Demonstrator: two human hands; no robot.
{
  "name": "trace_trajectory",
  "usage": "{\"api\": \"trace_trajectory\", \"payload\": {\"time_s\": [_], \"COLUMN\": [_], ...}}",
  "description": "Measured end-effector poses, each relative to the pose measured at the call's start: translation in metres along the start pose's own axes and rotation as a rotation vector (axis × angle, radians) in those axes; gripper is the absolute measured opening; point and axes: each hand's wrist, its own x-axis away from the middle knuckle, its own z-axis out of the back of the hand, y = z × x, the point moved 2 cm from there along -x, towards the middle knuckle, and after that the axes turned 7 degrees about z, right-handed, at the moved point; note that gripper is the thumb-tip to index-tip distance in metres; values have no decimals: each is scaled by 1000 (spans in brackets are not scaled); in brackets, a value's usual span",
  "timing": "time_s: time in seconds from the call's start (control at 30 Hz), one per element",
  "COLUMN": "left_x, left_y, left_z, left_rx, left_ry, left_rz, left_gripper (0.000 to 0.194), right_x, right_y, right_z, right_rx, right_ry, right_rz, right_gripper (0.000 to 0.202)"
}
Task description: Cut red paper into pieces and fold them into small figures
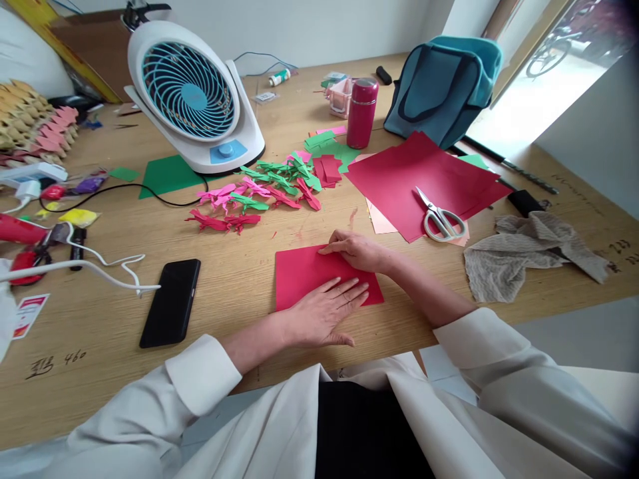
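Observation:
A red sheet of paper lies flat on the wooden table in front of me, its shape a rectangle. Spread across its near part is my left hand, palm down, fingers stretched out and the thumb off the paper's near edge. My right hand is at the paper's far edge, fingers curled together and a fingertip pressed down there. The underside of its grip is hidden. Beyond the paper are several folded pieces of red, pink and green paper. Scissors rest on larger red sheets to the right.
A black phone with a white cable lies left of the paper. Further back stand a white fan, a magenta flask and a blue bag. A crumpled grey cloth lies at the right.

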Motion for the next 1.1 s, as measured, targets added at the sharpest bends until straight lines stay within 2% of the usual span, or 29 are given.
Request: {"api": "trace_trajectory", "payload": {"time_s": [0.13,0.43,0.57,0.67,0.8,0.97,1.1], "left_x": [31,110,121,105,61,3,-28], "left_y": [-4,3,7,6,11,28,43], "left_z": [-6,-19,-16,-11,-8,-11,-10], "left_rx": [-47,-149,-182,-196,-144,-78,-27], "left_ry": [-14,150,148,96,21,25,37], "left_rz": [144,399,442,412,262,141,84], "left_gripper": [92,92,91,92,100,103,103], "right_x": [1,2,2,1,1,0,0], "right_y": [2,4,7,6,4,1,1], "right_z": [-2,-4,-7,-6,-5,-4,-4], "right_rx": [-6,1,5,10,21,15,15], "right_ry": [6,14,36,40,25,33,41], "right_rz": [6,17,42,49,31,12,3], "right_gripper": [50,51,51,50,50,50,48]}}
